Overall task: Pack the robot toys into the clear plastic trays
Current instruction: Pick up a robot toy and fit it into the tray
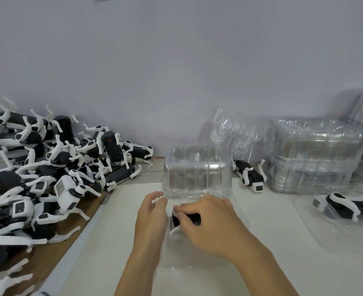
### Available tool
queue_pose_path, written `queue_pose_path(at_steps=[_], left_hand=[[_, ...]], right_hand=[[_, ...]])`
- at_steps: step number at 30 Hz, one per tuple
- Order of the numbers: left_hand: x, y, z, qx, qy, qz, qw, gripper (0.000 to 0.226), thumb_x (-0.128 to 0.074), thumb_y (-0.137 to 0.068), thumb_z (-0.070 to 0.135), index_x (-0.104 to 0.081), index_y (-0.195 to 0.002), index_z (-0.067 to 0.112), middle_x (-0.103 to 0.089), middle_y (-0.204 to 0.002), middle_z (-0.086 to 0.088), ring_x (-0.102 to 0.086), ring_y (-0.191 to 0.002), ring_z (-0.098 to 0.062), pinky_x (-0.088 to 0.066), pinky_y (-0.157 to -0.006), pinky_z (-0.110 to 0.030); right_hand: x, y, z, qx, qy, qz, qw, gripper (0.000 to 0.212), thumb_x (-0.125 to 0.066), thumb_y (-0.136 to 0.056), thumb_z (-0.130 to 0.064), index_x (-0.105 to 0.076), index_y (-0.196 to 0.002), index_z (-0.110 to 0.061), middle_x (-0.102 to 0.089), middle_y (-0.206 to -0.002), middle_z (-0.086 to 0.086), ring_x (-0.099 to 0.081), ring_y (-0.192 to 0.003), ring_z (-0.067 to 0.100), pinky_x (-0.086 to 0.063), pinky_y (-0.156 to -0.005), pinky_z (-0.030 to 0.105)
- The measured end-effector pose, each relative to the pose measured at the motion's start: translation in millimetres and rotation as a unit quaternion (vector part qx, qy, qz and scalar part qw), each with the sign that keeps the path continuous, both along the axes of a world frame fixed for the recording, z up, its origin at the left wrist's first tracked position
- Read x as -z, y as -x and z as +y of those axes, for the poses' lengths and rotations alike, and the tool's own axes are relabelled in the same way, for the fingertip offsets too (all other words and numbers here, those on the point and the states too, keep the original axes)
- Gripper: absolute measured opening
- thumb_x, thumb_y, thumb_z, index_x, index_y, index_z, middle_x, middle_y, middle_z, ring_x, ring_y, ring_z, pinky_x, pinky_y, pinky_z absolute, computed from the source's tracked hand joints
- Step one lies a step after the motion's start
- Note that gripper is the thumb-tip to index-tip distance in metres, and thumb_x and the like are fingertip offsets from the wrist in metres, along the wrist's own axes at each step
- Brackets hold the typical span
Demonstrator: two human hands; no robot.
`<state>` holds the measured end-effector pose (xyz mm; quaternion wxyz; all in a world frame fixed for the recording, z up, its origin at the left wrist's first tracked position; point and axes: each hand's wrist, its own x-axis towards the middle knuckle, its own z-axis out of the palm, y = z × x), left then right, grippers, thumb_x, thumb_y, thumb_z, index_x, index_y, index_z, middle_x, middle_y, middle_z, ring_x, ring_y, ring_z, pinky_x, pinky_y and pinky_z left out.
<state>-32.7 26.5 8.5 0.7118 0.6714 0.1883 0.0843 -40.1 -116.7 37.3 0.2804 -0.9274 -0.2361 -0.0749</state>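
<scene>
Both hands curled round small black-and-white plastic robot dog toy [185, 218]: left hand [151, 214] pinching white leg, right hand [208, 218] gripping body, probably folding limbs to fit. Toy sits over clear moulded plastic tray [197, 259] on pale desk [272, 221]; hinged lid [197, 169] upright, keeping cavity accessible.

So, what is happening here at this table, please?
A person is packing robot dog toys. Both hands, left hand and right hand, hold one black and white toy over a clear plastic tray in front of them. A big pile of unpacked toys lies on the left; stacked clear trays stand on the right.
</scene>
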Motion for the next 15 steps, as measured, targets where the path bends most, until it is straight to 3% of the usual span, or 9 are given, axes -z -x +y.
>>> queue_pose_path(at_steps=[3,5,9,12,15], left_hand=[[-1,0,0,0.002,-0.023,0.002,1.0,0.026,-0.051,-0.096,0.018,-0.065,-0.105,0.038,-0.058,-0.087,0.001,-0.055,-0.077,-0.018,-0.048,-0.074,-0.033],[-2,1,0,0.002,-0.035,0.002,0.999,0.028,-0.049,-0.097,0.016,-0.064,-0.108,0.037,-0.06,-0.089,0.002,-0.056,-0.076,-0.017,-0.047,-0.071,-0.031],[-6,3,2,0.013,-0.107,-0.033,0.994,0.033,-0.05,-0.097,0.021,-0.058,-0.113,0.048,-0.059,-0.102,0.016,-0.057,-0.087,-0.001,-0.04,-0.068,-0.02],[-11,9,6,0.04,-0.223,-0.131,0.965,0.032,-0.055,-0.091,0.032,-0.057,-0.114,0.055,-0.057,-0.116,0.029,-0.049,-0.113,0.009,-0.035,-0.082,-0.011],[-14,13,4,0.128,-0.348,-0.185,0.91,0.037,-0.055,-0.079,0.049,-0.059,-0.116,0.056,-0.05,-0.132,0.034,-0.034,-0.132,0.01,-0.026,-0.107,-0.024]], right_hand=[[0,0,-2,-0.008,-0.012,0.0,1.0,0.03,-0.041,-0.098,-0.043,-0.069,-0.093,-0.033,-0.054,-0.058,-0.011,-0.048,-0.068,0.011,-0.038,-0.093,0.029],[0,0,-1,-0.023,-0.022,-0.008,0.999,0.03,-0.042,-0.097,-0.04,-0.063,-0.081,-0.026,-0.057,-0.062,-0.008,-0.05,-0.068,0.014,-0.044,-0.086,0.032],[-1,-9,-15,0.043,-0.129,-0.02,0.99,0.026,-0.05,-0.096,-0.032,-0.072,-0.097,-0.018,-0.073,-0.089,-0.008,-0.065,-0.086,0.01,-0.055,-0.081,0.033],[1,-19,-35,0.109,-0.141,-0.05,0.983,0.023,-0.055,-0.095,-0.026,-0.075,-0.086,-0.018,-0.072,-0.08,-0.012,-0.066,-0.081,0.004,-0.054,-0.074,0.023],[5,-22,-42,0.126,-0.158,-0.051,0.978,0.022,-0.058,-0.092,-0.024,-0.076,-0.079,-0.024,-0.069,-0.071,-0.02,-0.064,-0.077,-0.002,-0.048,-0.067,0.013]])
